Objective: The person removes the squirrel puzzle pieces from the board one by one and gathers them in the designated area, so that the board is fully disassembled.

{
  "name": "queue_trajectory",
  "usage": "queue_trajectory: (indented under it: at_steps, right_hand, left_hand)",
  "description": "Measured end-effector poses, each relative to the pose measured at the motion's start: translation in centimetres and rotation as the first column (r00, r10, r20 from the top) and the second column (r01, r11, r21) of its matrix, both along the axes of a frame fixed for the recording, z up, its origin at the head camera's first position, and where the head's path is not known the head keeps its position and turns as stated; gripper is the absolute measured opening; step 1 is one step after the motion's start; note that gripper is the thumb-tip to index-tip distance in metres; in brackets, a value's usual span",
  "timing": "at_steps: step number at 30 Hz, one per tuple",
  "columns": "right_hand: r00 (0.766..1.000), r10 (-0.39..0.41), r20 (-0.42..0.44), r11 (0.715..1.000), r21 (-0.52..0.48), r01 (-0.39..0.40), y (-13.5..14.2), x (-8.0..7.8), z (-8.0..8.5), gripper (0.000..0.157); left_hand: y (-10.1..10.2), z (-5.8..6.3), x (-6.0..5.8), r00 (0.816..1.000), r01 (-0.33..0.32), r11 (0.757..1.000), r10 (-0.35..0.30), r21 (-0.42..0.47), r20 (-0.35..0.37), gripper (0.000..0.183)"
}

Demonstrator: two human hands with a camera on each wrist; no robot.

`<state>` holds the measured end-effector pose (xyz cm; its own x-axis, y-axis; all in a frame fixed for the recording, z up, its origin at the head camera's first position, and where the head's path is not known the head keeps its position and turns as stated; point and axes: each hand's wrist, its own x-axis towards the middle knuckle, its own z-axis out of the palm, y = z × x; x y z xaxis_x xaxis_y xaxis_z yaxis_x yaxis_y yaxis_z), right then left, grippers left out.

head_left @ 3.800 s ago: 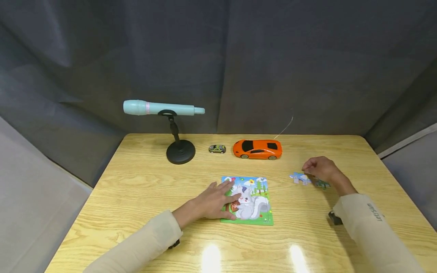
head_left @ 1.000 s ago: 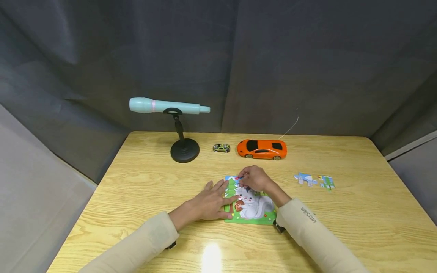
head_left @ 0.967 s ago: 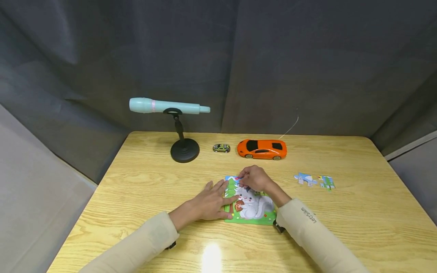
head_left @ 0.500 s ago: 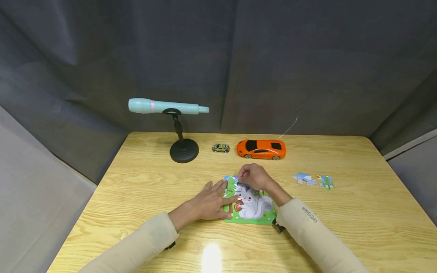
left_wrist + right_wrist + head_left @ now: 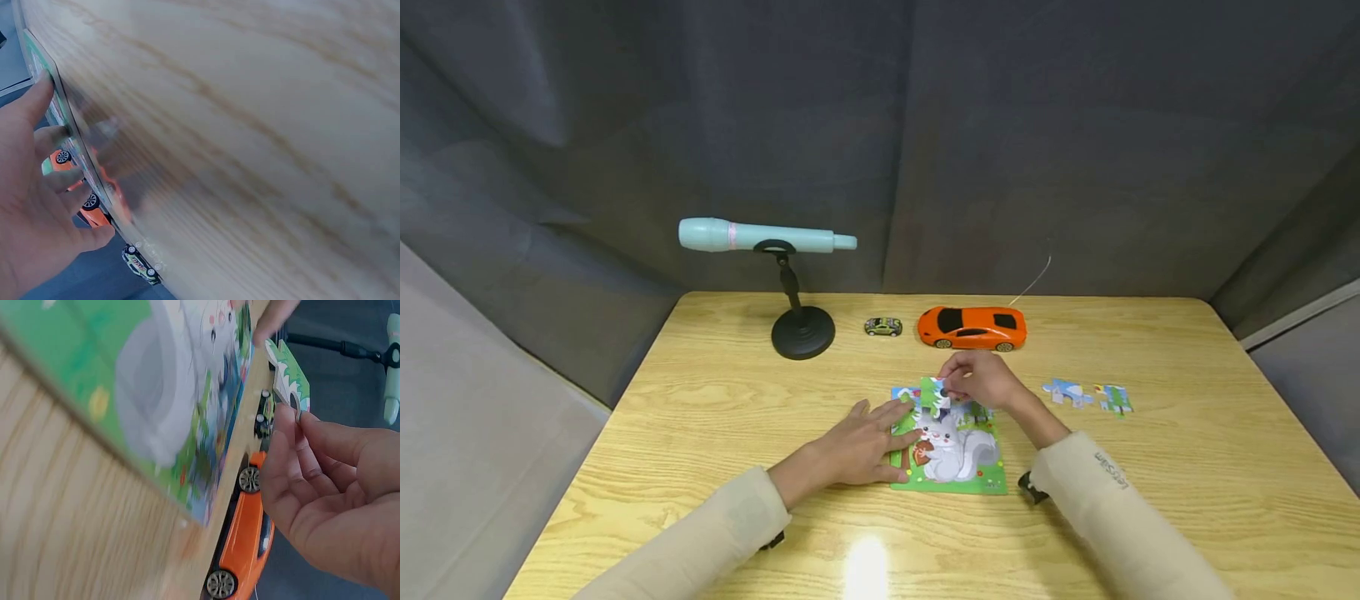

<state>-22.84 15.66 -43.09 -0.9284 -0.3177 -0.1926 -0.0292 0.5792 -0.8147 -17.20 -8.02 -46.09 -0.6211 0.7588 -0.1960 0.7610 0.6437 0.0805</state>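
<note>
A squirrel jigsaw puzzle (image 5: 962,454) lies flat on the wooden table in front of me. My left hand (image 5: 868,446) rests on its left side with the fingers spread; the left wrist view has this hand (image 5: 37,194) at the puzzle's edge. Between thumb and fingertips my right hand (image 5: 985,383) pinches a puzzle piece (image 5: 932,394) with a green tree on it, over the puzzle's top edge. In the right wrist view that piece (image 5: 290,375) is raised and tilted, apart from the puzzle. To the right, two loose joined-looking pieces lie on the table, one blue (image 5: 1067,392), one green (image 5: 1116,400).
Behind the puzzle stand an orange toy car (image 5: 972,328) and a small patterned toy car (image 5: 883,326). A light blue toy microphone (image 5: 760,237) sits on a black stand (image 5: 803,333) at the back left. Dark curtains (image 5: 1037,150) hang behind the table.
My right hand has come from the loose pieces on the right to the puzzle's upper left. Since half a second ago it has shifted right, the tree piece raised in its fingers. My left hand stays put.
</note>
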Motion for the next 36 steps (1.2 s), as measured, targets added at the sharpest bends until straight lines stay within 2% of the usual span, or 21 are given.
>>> queue_trajectory:
  at_steps: [5,15,24,33,36]
  right_hand:
    - [1.000,0.004,-0.016,1.000,0.003,-0.004,1.9,-0.2,0.2,0.013]
    - [0.998,-0.028,-0.057,0.996,0.085,0.033,5.9,-0.5,0.5,0.010]
    - [0.997,-0.068,-0.022,0.988,0.136,0.070,9.2,-0.7,0.4,0.013]
    - [0.996,-0.092,-0.007,0.973,0.214,0.091,11.1,-1.0,-0.2,0.015]
    - [0.995,-0.084,-0.043,0.957,0.274,0.093,11.5,-1.2,-0.4,0.015]
  left_hand:
    - [-0.1,-0.1,-0.2,1.000,0.018,1.000,-0.018,-0.011,0.002,0.067]
    - [-0.2,0.1,-0.1,1.000,0.011,1.000,-0.011,-0.002,0.010,0.068]
    - [-0.2,0.0,-0.1,1.000,0.010,1.000,-0.010,-0.005,0.008,0.067]
    - [0.0,-0.1,-0.2,1.000,0.012,1.000,-0.012,-0.002,0.013,0.068]
    - [0.0,0.0,-0.2,1.000,0.012,1.000,-0.012,0.003,0.015,0.068]
